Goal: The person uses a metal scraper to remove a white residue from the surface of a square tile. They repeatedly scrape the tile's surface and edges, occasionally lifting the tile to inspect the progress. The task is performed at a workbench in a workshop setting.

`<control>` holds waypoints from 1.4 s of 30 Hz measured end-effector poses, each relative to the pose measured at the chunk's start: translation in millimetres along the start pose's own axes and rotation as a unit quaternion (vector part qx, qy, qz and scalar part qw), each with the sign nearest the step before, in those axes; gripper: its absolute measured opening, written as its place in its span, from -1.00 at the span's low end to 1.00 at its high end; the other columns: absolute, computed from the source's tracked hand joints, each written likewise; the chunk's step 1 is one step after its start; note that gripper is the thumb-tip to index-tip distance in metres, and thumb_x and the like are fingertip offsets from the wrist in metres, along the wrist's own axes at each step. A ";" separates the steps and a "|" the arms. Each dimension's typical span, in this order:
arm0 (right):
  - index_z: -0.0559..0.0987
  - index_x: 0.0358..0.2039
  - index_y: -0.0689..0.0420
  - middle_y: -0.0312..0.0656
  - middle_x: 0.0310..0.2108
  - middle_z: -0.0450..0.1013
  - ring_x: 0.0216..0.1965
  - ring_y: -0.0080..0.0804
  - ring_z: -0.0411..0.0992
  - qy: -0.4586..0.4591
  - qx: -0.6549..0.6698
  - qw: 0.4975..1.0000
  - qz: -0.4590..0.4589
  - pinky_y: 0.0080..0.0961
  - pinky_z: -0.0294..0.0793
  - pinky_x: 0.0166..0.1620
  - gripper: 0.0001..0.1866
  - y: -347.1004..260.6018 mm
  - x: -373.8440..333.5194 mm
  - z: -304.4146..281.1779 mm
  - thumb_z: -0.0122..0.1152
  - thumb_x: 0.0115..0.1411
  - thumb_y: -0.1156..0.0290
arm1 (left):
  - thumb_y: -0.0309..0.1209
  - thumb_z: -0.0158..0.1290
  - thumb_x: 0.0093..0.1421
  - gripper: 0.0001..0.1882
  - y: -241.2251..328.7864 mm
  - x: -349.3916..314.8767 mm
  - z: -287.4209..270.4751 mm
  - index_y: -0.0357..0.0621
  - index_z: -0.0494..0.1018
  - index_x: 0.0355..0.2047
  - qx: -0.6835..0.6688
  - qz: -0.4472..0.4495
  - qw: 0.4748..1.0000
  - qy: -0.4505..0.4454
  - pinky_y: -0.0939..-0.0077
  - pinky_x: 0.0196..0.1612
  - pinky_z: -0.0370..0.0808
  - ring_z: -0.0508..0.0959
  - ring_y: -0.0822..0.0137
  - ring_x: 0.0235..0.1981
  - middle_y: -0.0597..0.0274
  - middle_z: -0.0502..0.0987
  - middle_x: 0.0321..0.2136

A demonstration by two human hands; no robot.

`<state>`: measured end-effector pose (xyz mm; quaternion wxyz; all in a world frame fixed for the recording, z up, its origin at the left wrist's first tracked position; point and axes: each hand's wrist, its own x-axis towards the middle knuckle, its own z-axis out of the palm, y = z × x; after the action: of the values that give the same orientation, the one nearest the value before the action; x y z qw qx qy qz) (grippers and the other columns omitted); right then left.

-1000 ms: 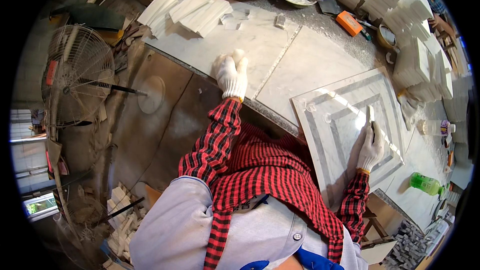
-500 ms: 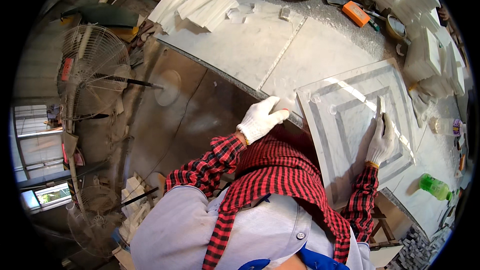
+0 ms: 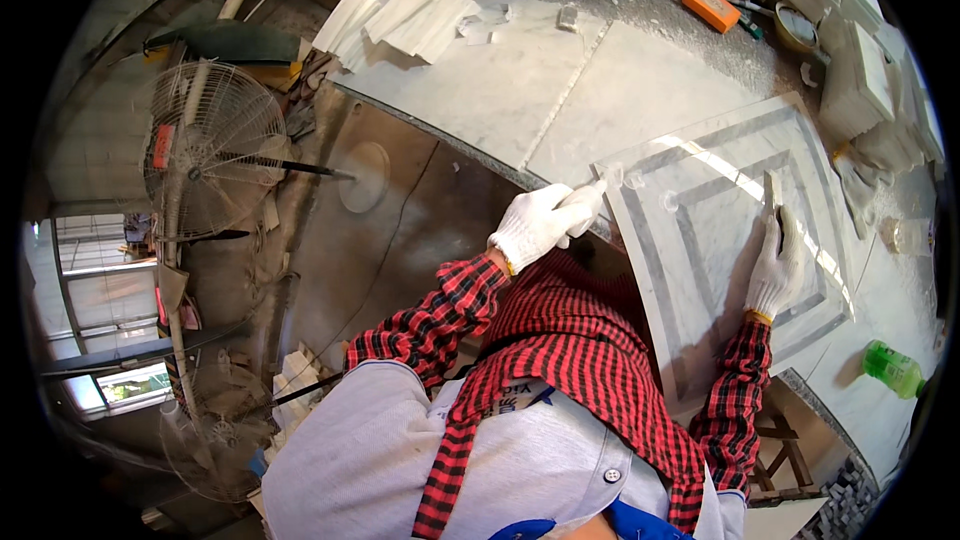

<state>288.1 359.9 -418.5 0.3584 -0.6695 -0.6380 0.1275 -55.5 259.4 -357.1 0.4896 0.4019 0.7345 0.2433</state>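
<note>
A square panel [image 3: 738,250] with a clear sheen lies on the pale stone worktop, marked with grey nested squares. My right hand [image 3: 777,265], in a white knit glove, rests over its right part. Its fingers are closed on a thin pale strip [image 3: 772,190] that sticks out beyond the fingertips. My left hand [image 3: 545,218], gloved the same way, is at the panel's left corner by the worktop's near edge. Its fingers are pressed together; what they hold, if anything, is hidden. Small clear pieces [image 3: 634,180] lie on the panel near that corner.
Stacked white slabs [image 3: 405,18] stand at the worktop's far left, more stacks [image 3: 858,80] at the right. An orange box [image 3: 711,7] and a bowl [image 3: 797,27] sit at the back. A green bottle [image 3: 892,369] lies at right. A fan [image 3: 215,145] stands left.
My left hand has moved right, up to the panel's left corner. The right hand still holds the strip at about the same place on the panel. The whole view has shifted slightly.
</note>
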 end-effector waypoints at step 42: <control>0.66 0.03 0.06 -0.09 -0.09 0.63 -0.09 -0.18 0.60 0.021 -0.018 1.000 -0.006 -0.34 0.52 -0.01 -0.68 4.2 1.2 4.2 0.24 0.34 0.22 | 0.06 0.11 0.20 -0.48 1.9 17.6 -1.0 -0.25 0.56 -0.37 0.017 -0.003 1.000 0.001 0.45 -0.42 0.53 0.61 0.35 -0.59 0.13 0.60 -0.53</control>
<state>288.9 362.6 -423.9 0.3599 -0.6746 -0.6368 0.0998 -59.2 275.1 -364.5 0.4827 0.4074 0.7404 0.2297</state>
